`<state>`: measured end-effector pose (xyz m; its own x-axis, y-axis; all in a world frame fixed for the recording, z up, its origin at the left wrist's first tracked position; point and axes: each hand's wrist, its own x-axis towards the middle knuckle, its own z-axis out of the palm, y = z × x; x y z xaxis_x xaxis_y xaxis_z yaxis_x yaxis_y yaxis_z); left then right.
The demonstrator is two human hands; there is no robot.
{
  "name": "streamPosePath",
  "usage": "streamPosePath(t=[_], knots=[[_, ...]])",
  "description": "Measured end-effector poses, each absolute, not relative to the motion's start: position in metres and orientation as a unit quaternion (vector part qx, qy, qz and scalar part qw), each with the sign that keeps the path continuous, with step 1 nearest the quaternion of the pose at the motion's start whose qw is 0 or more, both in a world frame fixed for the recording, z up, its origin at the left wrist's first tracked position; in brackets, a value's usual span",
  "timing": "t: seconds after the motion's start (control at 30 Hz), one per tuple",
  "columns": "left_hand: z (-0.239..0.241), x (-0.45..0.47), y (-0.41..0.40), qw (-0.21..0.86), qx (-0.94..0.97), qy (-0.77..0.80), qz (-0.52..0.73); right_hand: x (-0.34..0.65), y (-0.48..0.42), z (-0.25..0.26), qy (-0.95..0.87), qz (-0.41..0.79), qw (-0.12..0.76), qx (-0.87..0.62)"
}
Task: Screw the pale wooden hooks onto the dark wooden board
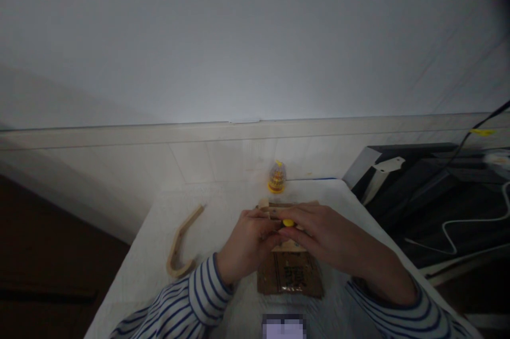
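Note:
Both hands meet over the middle of a white table (159, 222). My left hand (247, 243) is closed around a light wooden piece (274, 209) that sticks out past the fingers. Just beside it, my right hand (319, 232) pinches a small yellow-handled tool (288, 222) against that wooden piece. Under the hands lies a brown packet (290, 275) with dark print. Both sleeves are striped blue and white.
A curved wooden part (181, 246) lies on the table to the left. A small clear dome with a yellow base (276, 178) stands at the far edge by the wall. A dark surface (434, 195) with white cables sits to the right. A blurred patch lies at the near edge.

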<state>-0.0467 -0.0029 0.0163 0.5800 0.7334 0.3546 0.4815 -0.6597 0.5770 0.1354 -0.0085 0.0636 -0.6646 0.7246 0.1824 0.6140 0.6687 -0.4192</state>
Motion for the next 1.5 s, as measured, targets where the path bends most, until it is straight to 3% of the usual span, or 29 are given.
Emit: streamPosePath(t=[0.33, 1.5], knots=[[0.007, -0.040, -0.007, 0.184, 0.828, 0.429, 0.311, 0.135, -0.008, 0.062, -0.896, 0.147, 0.154, -0.390], [0.009, -0.045, -0.004, 0.207, 0.856, 0.364, 0.302, 0.137, -0.009, 0.060, -0.901, 0.131, 0.153, -0.384]])
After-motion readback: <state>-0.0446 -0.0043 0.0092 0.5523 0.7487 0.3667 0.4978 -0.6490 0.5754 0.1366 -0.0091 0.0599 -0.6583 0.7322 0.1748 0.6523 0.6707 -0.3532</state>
